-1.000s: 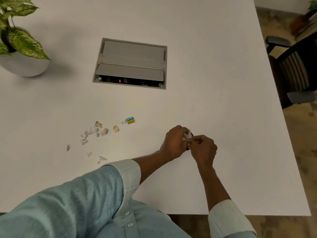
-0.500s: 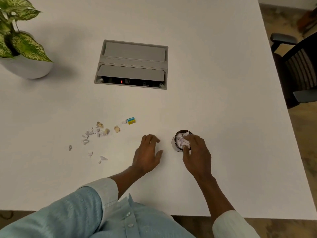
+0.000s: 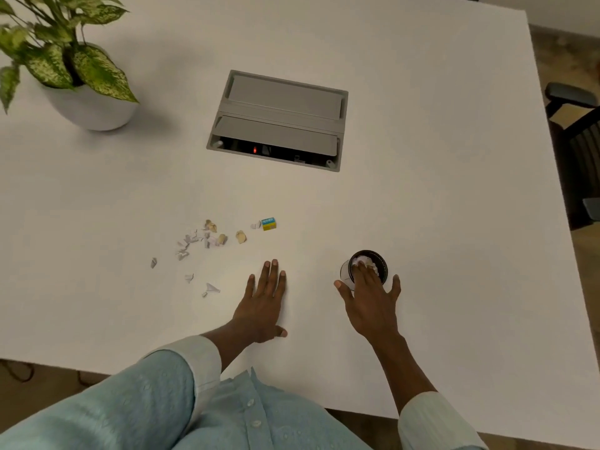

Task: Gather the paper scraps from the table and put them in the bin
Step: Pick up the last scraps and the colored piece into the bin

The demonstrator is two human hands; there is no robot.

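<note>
White table, black-rimmed bin, pale-blue sleeves, speckled green leaves.

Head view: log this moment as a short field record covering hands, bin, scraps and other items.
left hand: flat on the table, empty
right hand: pressing paper into the bin
bin: small, dark-rimmed, upright
loose scraps: scattered left of left hand
eraser: beside the scraps
other: potted plant, cable box

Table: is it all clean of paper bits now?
No, many paper scraps lie on the table beside the left hand.
</note>
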